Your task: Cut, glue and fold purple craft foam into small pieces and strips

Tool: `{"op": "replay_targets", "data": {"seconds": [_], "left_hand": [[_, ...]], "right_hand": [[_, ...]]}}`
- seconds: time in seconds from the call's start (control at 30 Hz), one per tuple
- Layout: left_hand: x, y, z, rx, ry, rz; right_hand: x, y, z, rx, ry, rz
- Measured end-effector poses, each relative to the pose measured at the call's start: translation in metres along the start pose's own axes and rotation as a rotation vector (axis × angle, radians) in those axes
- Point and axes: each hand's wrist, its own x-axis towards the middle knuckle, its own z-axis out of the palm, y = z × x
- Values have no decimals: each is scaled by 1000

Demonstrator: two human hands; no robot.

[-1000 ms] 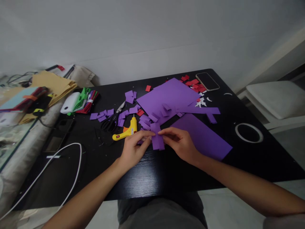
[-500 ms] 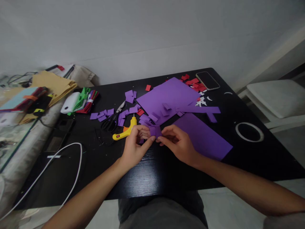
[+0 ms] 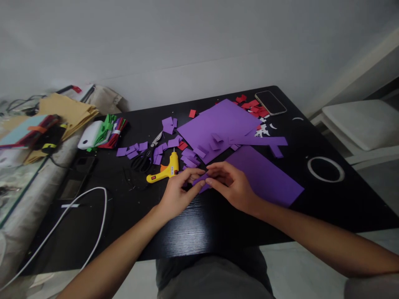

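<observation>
A small purple paper piece (image 3: 200,180) is pinched between my left hand (image 3: 181,189) and my right hand (image 3: 232,185), just above the black table. Fingers of both hands are closed and cover much of it. Close beyond my left hand lies a yellow glue gun (image 3: 170,168), its nozzle pointing away from me. Black-handled scissors (image 3: 146,157) rest to its left among several small purple paper squares (image 3: 158,154). A large purple sheet (image 3: 264,176) lies partly under my right hand, and another purple sheet (image 3: 218,124) is farther back with folded pieces on it.
Red scraps (image 3: 255,109), white scraps (image 3: 263,128) and a phone (image 3: 270,102) lie at the back right. A white ring (image 3: 326,169) is on the right. A white cable (image 3: 102,220) loops on the left, near bundled coloured strips (image 3: 109,131). A white chair (image 3: 368,124) stands at the right.
The purple paper piece was held flat, its face towards me; now it is tilted or folded between my fingers. My hands have come slightly closer together.
</observation>
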Motion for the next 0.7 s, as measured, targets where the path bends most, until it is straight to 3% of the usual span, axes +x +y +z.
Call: {"op": "replay_targets", "data": {"seconds": [0.13,0.27,0.5,0.7], "left_hand": [[0,0,2,-79,79,-12],[0,2,3,-164,51,-43],[1,0,-2,43,91,68],[-2,-3,-4,29,106,64]], "right_hand": [[2,2,0,34,-41,37],[3,0,-2,-8,-54,39],[1,-1,-2,-84,-40,-40],[1,-1,0,-65,-33,-34]]}}
